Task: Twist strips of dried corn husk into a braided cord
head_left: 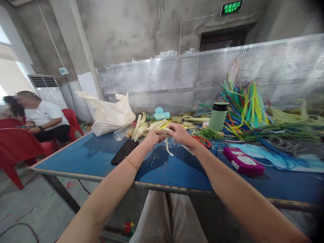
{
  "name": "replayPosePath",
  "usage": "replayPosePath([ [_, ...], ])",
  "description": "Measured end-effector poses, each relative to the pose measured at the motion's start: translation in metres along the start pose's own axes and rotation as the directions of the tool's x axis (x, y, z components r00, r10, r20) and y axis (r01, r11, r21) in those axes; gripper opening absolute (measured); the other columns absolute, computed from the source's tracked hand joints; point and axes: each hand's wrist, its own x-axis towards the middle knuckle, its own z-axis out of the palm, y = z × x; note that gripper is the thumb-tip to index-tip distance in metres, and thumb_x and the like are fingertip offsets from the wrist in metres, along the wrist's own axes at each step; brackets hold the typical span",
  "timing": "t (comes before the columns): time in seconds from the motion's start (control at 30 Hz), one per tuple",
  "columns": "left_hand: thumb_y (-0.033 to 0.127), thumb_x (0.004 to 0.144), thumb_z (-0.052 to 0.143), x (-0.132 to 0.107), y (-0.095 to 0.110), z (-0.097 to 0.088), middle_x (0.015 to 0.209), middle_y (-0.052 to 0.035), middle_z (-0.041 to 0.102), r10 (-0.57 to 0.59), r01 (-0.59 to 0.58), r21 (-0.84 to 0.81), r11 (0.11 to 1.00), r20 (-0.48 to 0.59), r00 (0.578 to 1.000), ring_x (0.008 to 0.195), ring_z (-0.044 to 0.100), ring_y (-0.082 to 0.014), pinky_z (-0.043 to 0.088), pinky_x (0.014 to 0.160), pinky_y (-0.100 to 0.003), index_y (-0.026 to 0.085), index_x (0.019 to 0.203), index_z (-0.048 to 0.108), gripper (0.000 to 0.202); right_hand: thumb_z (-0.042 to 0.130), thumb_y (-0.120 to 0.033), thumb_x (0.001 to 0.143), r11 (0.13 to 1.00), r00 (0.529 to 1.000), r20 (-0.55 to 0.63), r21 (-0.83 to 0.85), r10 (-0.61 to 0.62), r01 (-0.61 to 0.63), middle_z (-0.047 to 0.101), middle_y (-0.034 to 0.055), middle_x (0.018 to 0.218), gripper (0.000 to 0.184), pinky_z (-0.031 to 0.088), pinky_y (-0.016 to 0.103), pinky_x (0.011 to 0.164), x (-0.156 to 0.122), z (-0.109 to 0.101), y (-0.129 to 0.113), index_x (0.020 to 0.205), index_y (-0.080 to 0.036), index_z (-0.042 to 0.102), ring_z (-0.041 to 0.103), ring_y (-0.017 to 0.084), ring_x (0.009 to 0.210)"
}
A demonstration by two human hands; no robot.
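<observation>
Pale strip (169,150): held up just above the blue table (88,158), mid-frame, with its loose end hanging down toward the tabletop. The left hand (154,136) and right hand (180,133) meet on its top end, and the fingers of both are pinched shut on it. The hands touch each other.

Step, as a judgement: working the strip between the fingertips, looks like twisting or knotting. The exact fold is too small to tell. What follows calls for a steady pinch on one side while the other side turns, with the strip kept taut and clear of the table.

Counts:
- 1 strip in hand; a second pale piece may trail under the right wrist, unclear
- 1 black phone (124,152), flat by the left forearm
- 1 bracelet (132,163) on the left wrist
- 1 green flask (218,116), upright behind the right hand
- 1 pink box (243,161), right of the right arm
- 1 red scissors (202,141), just beyond the right wrist
- 1 white bag (111,113) and 1 clear bottle (123,132) lying beside it
- 1 pile of husks (145,126) and 1 bundle of coloured sticks (244,101), too many to count
- 1 seated person (48,118), far left, well apart
- At least 2 red chairs (15,145)
</observation>
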Motion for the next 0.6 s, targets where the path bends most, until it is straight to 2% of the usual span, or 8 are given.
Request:
replayPosePath([
  [0.1, 0.019, 0.057, 0.076, 0.0001, -0.0004, 0.0004, 0.051, 0.0013, 0.052, -0.014, 0.015, -0.055, 0.998, 0.023, 1.000, 0.047, 0.042, -0.0061, 0.031, 0.050, -0.022, 0.010, 0.065, 0.066, 0.016, 0.053, -0.022, 0.073, 1.000, 1.000, -0.011, -0.015, -0.005, 0.005, 0.058, 0.0002, 0.064, 0.008, 0.036, 0.025, 0.058, 0.0009, 0.0006, 0.0016, 0.071, -0.017, 0.058, 0.050, 0.013, 0.060],
  [0.2, 0.024, 0.053, 0.081, -0.0004, -0.0009, 0.0013, 0.050, 0.0022, 0.052, -0.004, 0.003, -0.068, 0.998, -0.011, 1.000, 0.046, 0.041, -0.0055, 0.031, 0.049, -0.023, 0.010, 0.064, 0.065, 0.024, 0.052, -0.021, 0.072, 1.000, 1.000, -0.008, 0.000, 0.013, -0.013, 0.060, 0.0006, 0.064, 0.007, 0.038, 0.025, 0.058, 0.0014, 0.0010, 0.0017, 0.071, -0.017, 0.058, 0.051, 0.013, 0.060],
  [0.37, 0.031, 0.053, 0.083, -0.0016, 0.0006, 0.0036, 0.047, 0.0027, 0.050, 0.024, -0.023, 0.009, 1.000, -0.071, 0.997, 0.045, 0.042, -0.0057, 0.030, 0.047, -0.022, 0.011, 0.063, 0.063, 0.030, 0.051, -0.019, 0.072, 1.000, 1.000, -0.022, 0.013, 0.016, -0.015, 0.058, -0.0008, 0.060, 0.006, 0.038, 0.024, 0.058, -0.0004, 0.0025, 0.0007, 0.070, -0.017, 0.057, 0.051, 0.012, 0.058],
  [0.47, 0.032, 0.056, 0.083, -0.0027, 0.0032, 0.0053, 0.048, 0.0000, 0.054, -0.003, 0.006, 0.057, 0.998, -0.057, 0.998, 0.044, 0.047, -0.0082, 0.031, 0.046, -0.023, 0.010, 0.067, 0.065, 0.031, 0.052, -0.021, 0.074, 1.000, 0.998, -0.057, -0.001, 0.028, -0.028, 0.059, -0.0001, 0.061, 0.008, 0.038, 0.024, 0.057, -0.0013, 0.0044, 0.0005, 0.068, -0.018, 0.055, 0.051, 0.013, 0.058],
  [0.6, 0.030, 0.056, 0.081, -0.0037, 0.0041, 0.0074, 0.049, -0.0011, 0.055, 0.011, -0.008, 0.070, 0.997, -0.039, 0.999, 0.046, 0.048, -0.0083, 0.032, 0.046, -0.022, 0.010, 0.063, 0.065, 0.027, 0.053, -0.019, 0.073, 0.998, 0.995, -0.091, -0.046, 0.037, -0.041, 0.059, -0.0002, 0.061, 0.008, 0.038, 0.024, 0.058, -0.0028, 0.0074, -0.0011, 0.065, -0.018, 0.054, 0.051, 0.012, 0.059],
])
